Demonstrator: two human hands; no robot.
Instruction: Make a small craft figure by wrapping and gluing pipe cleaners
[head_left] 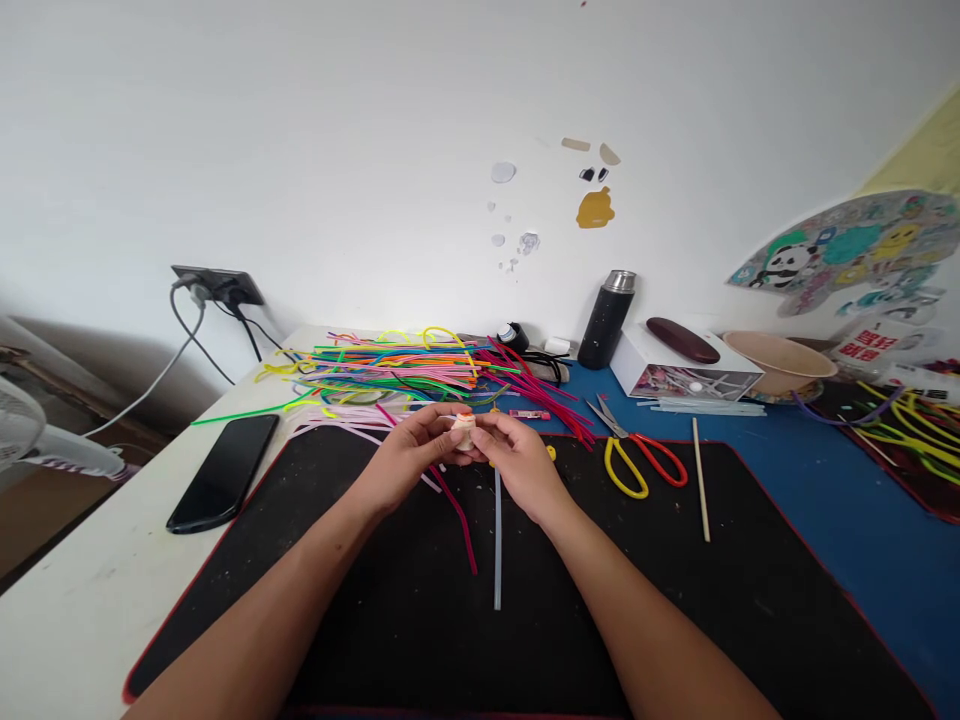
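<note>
Between the fingertips of both hands is a small cream-coloured piece with an orange top [464,432]; its exact kind cannot be made out. My left hand [411,455] pinches it from the left, and my right hand [523,462] grips its right side. The fingers cover part of it. Below the hands, a translucent glue stick [498,545] lies on the black mat [420,630]. A dark red pipe cleaner [463,515] rests beside it, running up under my left hand. Behind the hands spreads a pile of colourful pipe cleaners [405,365].
Scissors [626,455] with yellow and red handles lie open at right, near a thin wooden stick [700,480]. A black phone [225,472] lies at left. Along the wall stand a dark flask [606,320], a white box [675,368] and a bowl [776,360].
</note>
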